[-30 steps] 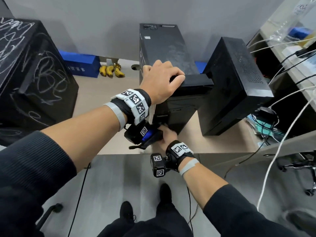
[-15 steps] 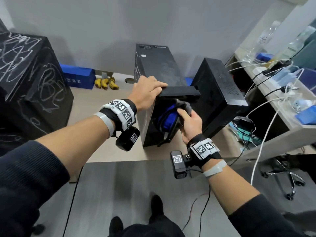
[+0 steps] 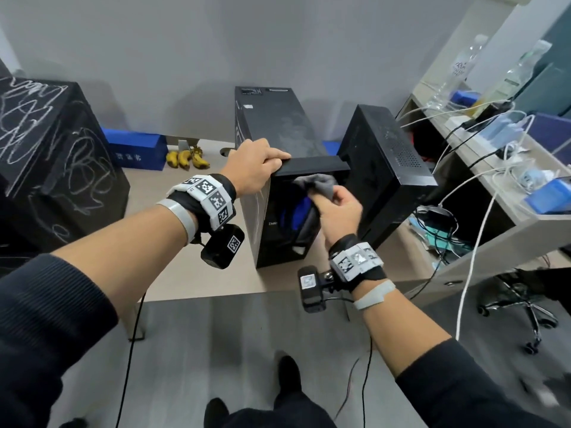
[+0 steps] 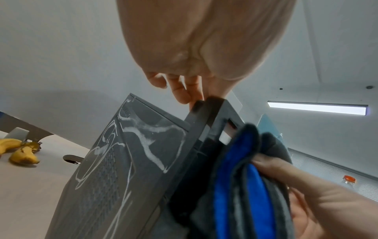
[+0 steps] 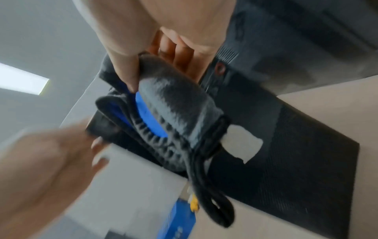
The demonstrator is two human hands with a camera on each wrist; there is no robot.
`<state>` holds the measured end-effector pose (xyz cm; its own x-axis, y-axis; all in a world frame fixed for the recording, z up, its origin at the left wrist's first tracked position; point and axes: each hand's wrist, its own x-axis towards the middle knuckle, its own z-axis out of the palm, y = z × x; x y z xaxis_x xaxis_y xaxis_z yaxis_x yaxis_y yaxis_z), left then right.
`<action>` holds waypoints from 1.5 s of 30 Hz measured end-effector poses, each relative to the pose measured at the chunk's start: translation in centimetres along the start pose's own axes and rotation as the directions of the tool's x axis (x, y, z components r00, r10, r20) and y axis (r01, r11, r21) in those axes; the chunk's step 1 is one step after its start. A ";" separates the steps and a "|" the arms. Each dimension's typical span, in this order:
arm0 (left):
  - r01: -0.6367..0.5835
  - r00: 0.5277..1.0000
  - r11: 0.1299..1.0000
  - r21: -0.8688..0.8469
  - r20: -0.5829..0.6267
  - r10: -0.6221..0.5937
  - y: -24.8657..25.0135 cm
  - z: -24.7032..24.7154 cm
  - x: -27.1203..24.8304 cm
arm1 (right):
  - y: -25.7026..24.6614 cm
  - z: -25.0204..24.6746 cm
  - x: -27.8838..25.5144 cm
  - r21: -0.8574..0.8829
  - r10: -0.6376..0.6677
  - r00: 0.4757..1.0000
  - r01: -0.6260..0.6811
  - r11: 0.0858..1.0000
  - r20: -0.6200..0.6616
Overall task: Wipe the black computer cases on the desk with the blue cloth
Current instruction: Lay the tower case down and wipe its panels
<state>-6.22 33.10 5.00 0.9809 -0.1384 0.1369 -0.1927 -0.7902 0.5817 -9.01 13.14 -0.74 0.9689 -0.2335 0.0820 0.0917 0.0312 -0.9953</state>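
Note:
A black computer case [image 3: 278,140] stands upright on the desk, its top dusty and its left side [image 4: 114,161] streaked white. My left hand [image 3: 258,169] grips its top front corner, fingers curled over the edge. My right hand [image 3: 335,205] holds the blue-and-grey cloth [image 3: 312,193] bunched against the case's front face, just under the top lip. In the right wrist view the thumb and fingers pinch the folded cloth [image 5: 169,110]. A second black case [image 3: 386,162] leans tilted against the first one's right side. A third large black case [image 3: 52,156], scribbled white, stands far left.
Bananas [image 3: 187,157] and a blue box [image 3: 137,151] lie on the desk [image 3: 191,273] by the wall. A side shelf [image 3: 509,193] on the right carries bottles, cables and blue boxes. White and black cables hang off it; an office chair base [image 3: 525,307] stands below.
My right hand rose with the cloth from the bottom of the case's front to just under its top edge. My left hand stayed on the top corner. My view shifted back.

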 end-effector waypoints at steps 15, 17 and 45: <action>-0.064 0.997 0.996 -0.065 -0.034 0.062 0.3 -0.1 -0.3 | -2.5 1.9 -1.1 -0.560 -0.110 0.838 0.449 0.696 0.535; -0.053 0.997 0.988 -0.146 -0.054 0.046 0.1 -0.1 -1.1 | -1.8 1.2 -1.6 -0.635 0.043 0.771 0.490 0.598 0.635; 0.301 0.673 -0.021 -0.953 0.228 -0.704 -10.3 7.9 -9.8 | -6.1 3.9 6.2 -0.751 -0.069 0.780 0.619 0.228 0.622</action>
<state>-13.62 37.86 -8.66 0.8018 0.3274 -0.5000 0.2728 0.5440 0.7936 -2.70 15.32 6.08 0.8923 0.4205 0.1643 0.4484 -0.8676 -0.2148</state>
